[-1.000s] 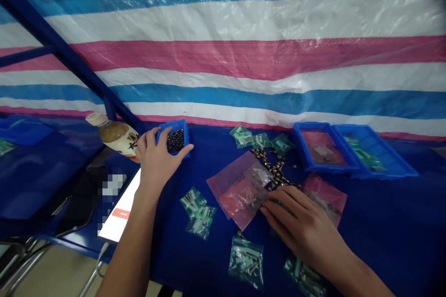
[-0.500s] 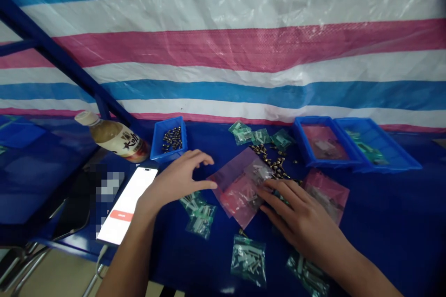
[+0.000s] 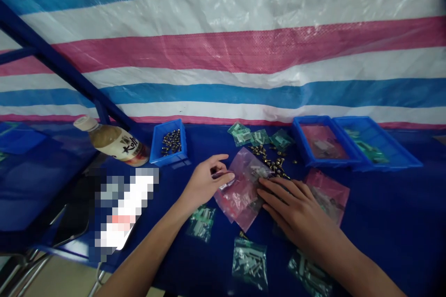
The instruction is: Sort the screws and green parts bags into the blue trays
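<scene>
A pink translucent plastic bag (image 3: 240, 199) with small parts inside lies at the centre of the blue table. At its left edge, my left hand (image 3: 205, 178) pinches the plastic between thumb and fingers, and the edge is crumpled there. My right hand (image 3: 292, 204) rests with fingers stretched out flat over the bag's right side. Loose brass-coloured screws (image 3: 275, 164) are scattered just behind the bag. Partly behind my right hand is a second pink bag (image 3: 327, 195). Small green-tinted bags of white parts lie near me, one of them a clear bag (image 3: 249, 260) at the front.
A blue bin of screws (image 3: 170, 141) stands at the back left, beside a drink bottle (image 3: 116, 141). Two blue trays (image 3: 390, 148) holding bags are at the back right. Small green bags (image 3: 259, 137) lie at the back. A phone (image 3: 130, 209), partly pixelated, is on the left.
My left hand has moved right, from hovering open beside the pink bag to gripping its left edge. My right hand has stayed nearly in place.
</scene>
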`<state>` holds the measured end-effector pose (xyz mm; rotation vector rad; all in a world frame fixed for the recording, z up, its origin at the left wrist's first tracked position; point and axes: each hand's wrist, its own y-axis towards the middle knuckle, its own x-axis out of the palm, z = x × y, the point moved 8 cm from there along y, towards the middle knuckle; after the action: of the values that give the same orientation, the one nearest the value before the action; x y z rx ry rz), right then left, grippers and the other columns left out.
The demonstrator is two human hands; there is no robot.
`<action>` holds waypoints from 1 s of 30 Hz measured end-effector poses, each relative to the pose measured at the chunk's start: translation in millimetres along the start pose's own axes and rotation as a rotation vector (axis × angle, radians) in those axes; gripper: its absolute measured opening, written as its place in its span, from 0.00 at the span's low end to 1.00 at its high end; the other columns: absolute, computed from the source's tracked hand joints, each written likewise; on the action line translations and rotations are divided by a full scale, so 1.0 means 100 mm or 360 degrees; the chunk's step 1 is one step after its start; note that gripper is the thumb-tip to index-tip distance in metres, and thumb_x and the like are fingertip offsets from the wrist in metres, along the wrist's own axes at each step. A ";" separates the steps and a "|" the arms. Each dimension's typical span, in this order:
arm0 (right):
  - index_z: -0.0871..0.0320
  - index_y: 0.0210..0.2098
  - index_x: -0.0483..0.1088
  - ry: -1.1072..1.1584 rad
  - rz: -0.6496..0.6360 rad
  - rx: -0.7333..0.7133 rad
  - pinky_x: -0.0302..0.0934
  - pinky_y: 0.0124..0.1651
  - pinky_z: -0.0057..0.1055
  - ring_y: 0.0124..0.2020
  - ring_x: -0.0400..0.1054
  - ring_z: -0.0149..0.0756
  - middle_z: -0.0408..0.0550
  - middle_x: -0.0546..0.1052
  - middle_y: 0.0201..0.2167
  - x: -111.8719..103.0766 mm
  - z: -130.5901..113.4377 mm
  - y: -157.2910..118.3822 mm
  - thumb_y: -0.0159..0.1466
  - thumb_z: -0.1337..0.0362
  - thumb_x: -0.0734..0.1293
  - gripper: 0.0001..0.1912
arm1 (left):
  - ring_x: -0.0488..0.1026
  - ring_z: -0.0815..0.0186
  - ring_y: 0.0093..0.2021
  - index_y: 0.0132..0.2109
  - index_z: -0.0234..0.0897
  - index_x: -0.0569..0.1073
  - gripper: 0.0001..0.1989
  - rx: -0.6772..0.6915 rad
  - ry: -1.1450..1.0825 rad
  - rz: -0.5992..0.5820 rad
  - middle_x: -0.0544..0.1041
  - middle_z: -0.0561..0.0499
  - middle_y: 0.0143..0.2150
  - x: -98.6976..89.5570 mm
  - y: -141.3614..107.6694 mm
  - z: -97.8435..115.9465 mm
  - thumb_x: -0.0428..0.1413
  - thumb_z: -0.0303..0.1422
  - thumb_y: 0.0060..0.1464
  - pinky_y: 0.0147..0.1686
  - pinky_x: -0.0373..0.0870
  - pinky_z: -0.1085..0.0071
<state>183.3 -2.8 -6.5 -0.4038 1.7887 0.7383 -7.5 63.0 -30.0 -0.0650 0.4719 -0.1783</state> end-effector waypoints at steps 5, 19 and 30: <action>0.51 0.56 0.68 0.0003 0.0014 0.0011 0.57 0.56 0.49 0.58 0.61 0.46 0.46 0.70 0.59 -0.02 0.01 0.01 0.71 0.64 0.59 0.16 | 0.66 0.68 0.27 0.38 0.34 0.77 0.16 -0.0050 0.0180 -0.0118 0.70 0.54 0.26 -0.01 -0.05 0.03 0.54 0.43 0.60 0.28 0.58 0.73; 0.47 0.65 0.54 0.0774 0.0221 0.0512 0.57 0.61 0.48 0.62 0.58 0.46 0.51 0.64 0.62 -0.21 0.23 -0.02 0.68 0.57 0.64 0.28 | 0.60 0.75 0.22 0.31 0.34 0.69 0.18 -0.0048 -0.1028 -0.0575 0.66 0.56 0.24 0.25 -0.27 0.23 0.62 0.45 0.53 0.23 0.54 0.78; 0.56 0.36 0.69 0.2483 -0.0316 0.1002 0.63 0.44 0.30 0.39 0.70 0.34 0.43 0.75 0.35 0.08 0.14 -0.02 0.58 0.57 0.73 0.13 | 0.69 0.73 0.26 0.35 0.34 0.74 0.12 -0.0214 -0.0943 -0.0485 0.74 0.52 0.28 0.22 -0.23 0.21 0.64 0.39 0.53 0.26 0.61 0.79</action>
<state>192.2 5.4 -18.0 -0.8013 3.1581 -0.5638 17.3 36.5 -18.8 -0.3131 -0.1214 -0.4112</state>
